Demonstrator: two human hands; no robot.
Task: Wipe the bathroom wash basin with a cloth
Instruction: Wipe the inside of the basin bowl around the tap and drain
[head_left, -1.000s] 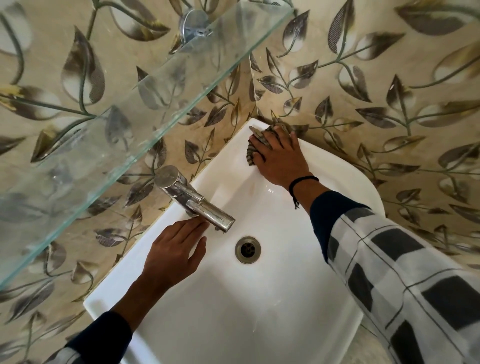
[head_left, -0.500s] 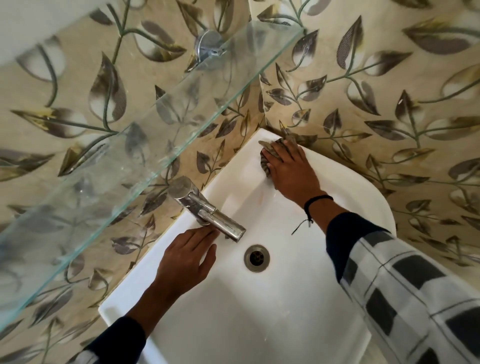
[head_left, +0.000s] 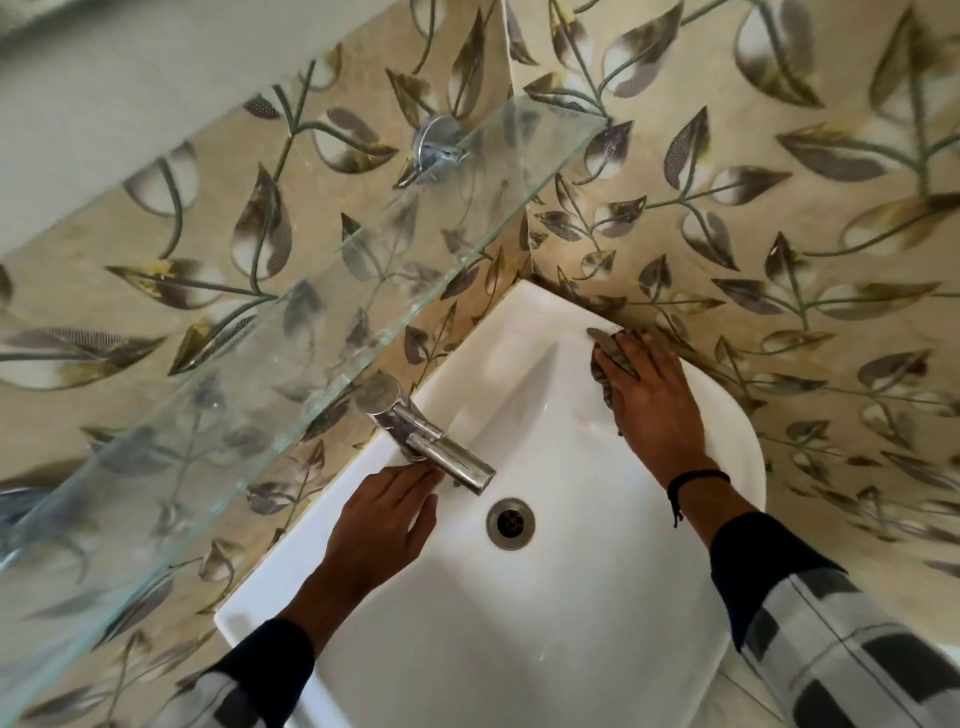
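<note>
Leaf-tiled corner, white basin (head_left: 519, 623) at lower centre. Right hand (head_left: 652, 410), right of centre, fingers straight and slightly spread, presses the cloth (head_left: 605, 358) flat on the rim against the wall. Left hand (head_left: 379, 525), fingers straight and together, rests on the ledge by the tap (head_left: 431, 441). Risks: bunched cloth slides from under the palm; fingertips scrape tile; bracing hand slips on smooth glaze.

Head-worn wide view, facing steeply down, close above wash basin (head_left: 519, 623)
</note>
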